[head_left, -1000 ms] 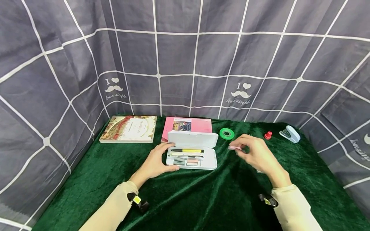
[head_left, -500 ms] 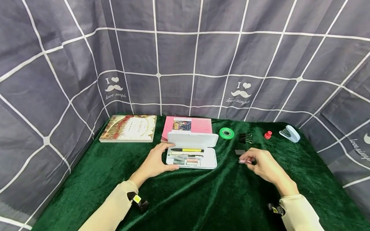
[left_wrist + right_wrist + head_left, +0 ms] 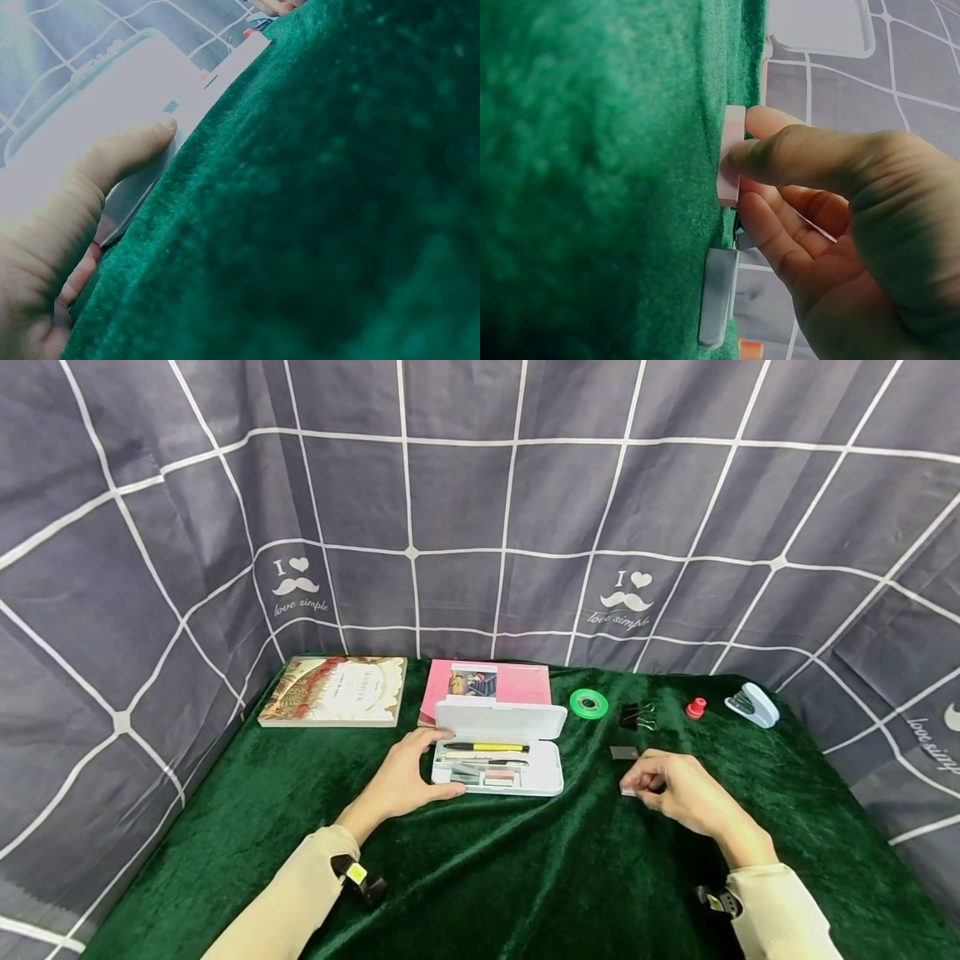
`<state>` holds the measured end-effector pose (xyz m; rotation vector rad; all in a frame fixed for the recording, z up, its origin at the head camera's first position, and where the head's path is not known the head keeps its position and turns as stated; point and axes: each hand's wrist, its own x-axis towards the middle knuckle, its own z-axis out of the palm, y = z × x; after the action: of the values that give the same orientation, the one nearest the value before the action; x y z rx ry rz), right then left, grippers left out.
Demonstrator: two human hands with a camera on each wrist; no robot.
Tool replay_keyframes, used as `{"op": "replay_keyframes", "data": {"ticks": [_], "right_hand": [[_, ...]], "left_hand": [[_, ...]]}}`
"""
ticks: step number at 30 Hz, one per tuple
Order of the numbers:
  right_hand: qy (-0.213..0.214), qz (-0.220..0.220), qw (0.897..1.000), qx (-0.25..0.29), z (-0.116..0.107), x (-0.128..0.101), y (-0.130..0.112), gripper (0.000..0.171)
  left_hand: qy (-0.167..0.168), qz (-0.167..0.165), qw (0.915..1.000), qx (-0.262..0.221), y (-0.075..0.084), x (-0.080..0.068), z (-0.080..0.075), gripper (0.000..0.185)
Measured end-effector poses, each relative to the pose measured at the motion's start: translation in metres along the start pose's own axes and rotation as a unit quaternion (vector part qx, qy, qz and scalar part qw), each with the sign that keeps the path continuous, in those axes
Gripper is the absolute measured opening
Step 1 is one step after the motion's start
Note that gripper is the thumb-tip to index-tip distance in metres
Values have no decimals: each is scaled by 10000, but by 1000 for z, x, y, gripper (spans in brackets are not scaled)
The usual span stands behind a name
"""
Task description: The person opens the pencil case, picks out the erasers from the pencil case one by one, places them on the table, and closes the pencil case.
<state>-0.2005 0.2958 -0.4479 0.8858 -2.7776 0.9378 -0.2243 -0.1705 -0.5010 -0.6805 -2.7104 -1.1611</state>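
My left hand [image 3: 405, 772] grips the left end of an open white pencil case [image 3: 551, 770], thumb along the front edge and fingers behind. Inside lie a yellow-and-black pen [image 3: 487, 747], other pens and a small pink-and-white block [image 3: 498, 778]. In the left wrist view the thumb presses on the case [image 3: 161, 172]. To the right, my right hand [image 3: 675, 789] pinches a small pink eraser [image 3: 731, 157] between thumb and fingers, low over the green cloth. A grey block [image 3: 718, 300] lies near that hand in the right wrist view. A dark flat rectangle [image 3: 624, 752] lies just beyond the fingertips.
Behind the case lies a pink booklet [image 3: 525, 681], with a thick book [image 3: 330, 693] to its left. Green tape [image 3: 588, 704], black binder clips [image 3: 637, 717], a small red object [image 3: 695, 708] and a light-blue stapler [image 3: 752, 706] line the back right. A grey curtain hangs behind.
My right hand has moved right and toward me with the pink eraser, then lowered it to the cloth, uncovering the binder clips and dark rectangle. My left hand stays on the pencil case.
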Motion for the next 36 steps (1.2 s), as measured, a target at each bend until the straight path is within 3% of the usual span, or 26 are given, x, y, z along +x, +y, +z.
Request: {"op": "replay_keyframes", "data": {"ticks": [8,15,22,29,36], "right_hand": [[-40,26,10000,40,0,0,-1,37],[-75,280,9996,-73,-2,12,-11,19],[384,-290,9988,118,3,48,-39,22],[96,-570,9964,617,30,90,-81,22],[-525,-1009,9924,465,82,110,-100,12]], "left_hand": [[-71,-71,9999,-8,1,-1,-1,84],[-63,-184,9998,-96,1,-1,-2,83],[-76,-254,9996,-104,1,-1,0,84],[-122,-234,9995,-185,2,-1,4,84],[-35,-142,9997,-187,0,0,2,82]]}}
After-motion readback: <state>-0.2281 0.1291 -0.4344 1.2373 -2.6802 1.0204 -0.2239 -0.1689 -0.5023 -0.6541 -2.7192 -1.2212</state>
